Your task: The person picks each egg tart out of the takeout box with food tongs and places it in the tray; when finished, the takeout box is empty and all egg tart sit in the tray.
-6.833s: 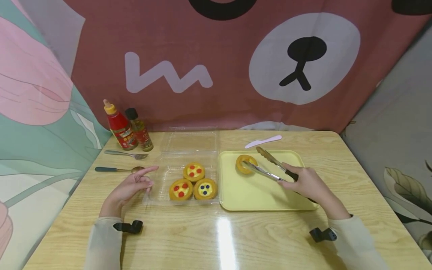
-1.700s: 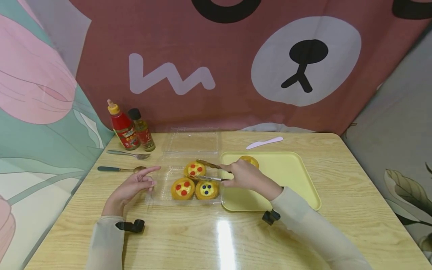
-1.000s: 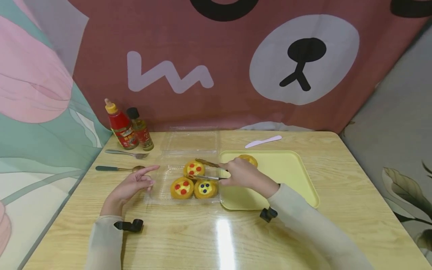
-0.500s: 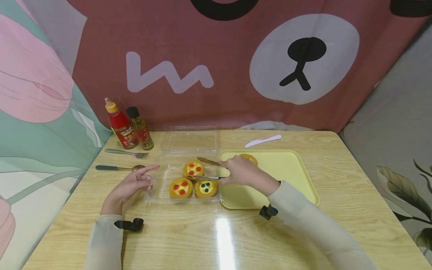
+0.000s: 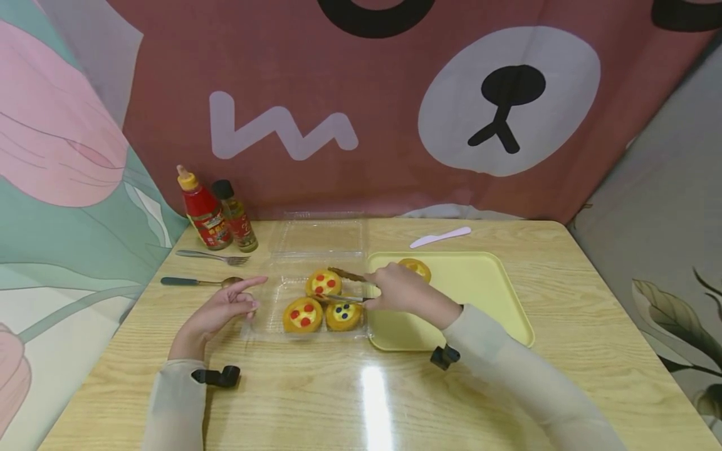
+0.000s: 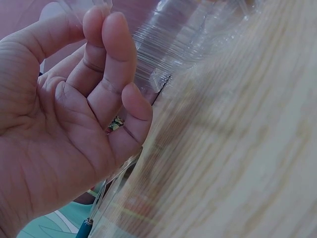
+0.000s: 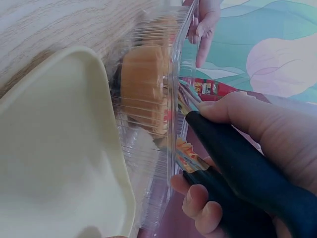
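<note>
My right hand point(image 5: 403, 288) grips black-handled metal tongs point(image 5: 348, 274), reaching over the right wall of a clear plastic container point(image 5: 273, 313). In the head view, the tongs' parted arms lie around the rear red-dotted tart point(image 5: 323, 282); firm contact is hard to tell. A second red-dotted tart point(image 5: 302, 315) and a blue-dotted tart point(image 5: 343, 316) sit in front of it, inside the container. My left hand point(image 5: 217, 313) pinches the container's left edge between thumb and fingers, index finger extended. A plain-looking tart point(image 5: 416, 268) lies on the yellow tray point(image 5: 462, 319), partly hidden by my right hand.
The container's open lid point(image 5: 323, 235) lies behind it. A red sauce bottle point(image 5: 207, 216) and a smaller black-capped bottle point(image 5: 237, 216) stand at the back left. Nearer are a fork point(image 5: 211, 255) and a spoon point(image 5: 192, 282). Behind the tray lies a pink knife point(image 5: 440, 237).
Since the oldest frame, my right hand has carried the tongs left from the tart on the tray to the rear tart in the container. The last second shows hardly any movement.
</note>
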{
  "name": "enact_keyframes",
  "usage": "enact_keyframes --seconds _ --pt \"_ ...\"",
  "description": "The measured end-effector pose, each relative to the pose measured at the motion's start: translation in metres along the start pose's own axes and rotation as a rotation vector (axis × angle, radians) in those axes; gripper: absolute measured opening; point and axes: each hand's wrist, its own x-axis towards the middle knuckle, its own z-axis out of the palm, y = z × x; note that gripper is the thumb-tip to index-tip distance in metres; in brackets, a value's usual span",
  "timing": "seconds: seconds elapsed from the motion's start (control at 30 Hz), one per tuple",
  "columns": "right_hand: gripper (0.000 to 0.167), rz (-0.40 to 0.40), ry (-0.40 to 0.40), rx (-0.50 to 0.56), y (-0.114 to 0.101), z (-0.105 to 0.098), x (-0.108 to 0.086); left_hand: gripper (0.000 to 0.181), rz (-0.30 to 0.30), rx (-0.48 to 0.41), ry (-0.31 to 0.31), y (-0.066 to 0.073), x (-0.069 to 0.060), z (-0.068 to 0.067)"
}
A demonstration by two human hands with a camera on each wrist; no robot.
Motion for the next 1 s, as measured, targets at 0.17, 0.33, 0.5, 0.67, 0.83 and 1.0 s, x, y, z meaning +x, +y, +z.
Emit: enact_keyframes --seconds 0.17,0.33,0.5,0.67,0.83,1.0 --pt "0.06 -0.009 0.021 0.005 0.003 0.002 -0.001 0.055 0.007 0.003 0.001 -0.001 0.0 -0.001" --pt "0.061 -0.029 0.062 0.016 0.007 0.007 -0.003 0.055 0.018 0.004 -0.006 0.0 0.0 0.0" --pt "0.062 -0.063 0.112 0.05 0.013 0.013 -0.006 0.056 0.018 0.008 -0.008 0.001 0.0 0.001" --pt "0.062 -0.1 0.178 0.089 0.018 0.014 -0.013 0.056 0.009 0.022 -0.006 0.002 0.0 0.002" --pt "0.06 -0.153 0.263 0.076 0.022 0.012 -0.022 0.057 0.013 0.025 -0.006 0.002 0.0 0.002" --pt "0.056 -0.19 0.352 0.054 0.029 0.008 -0.033 0.057 0.014 0.023 -0.003 0.0 -0.001 0.001"
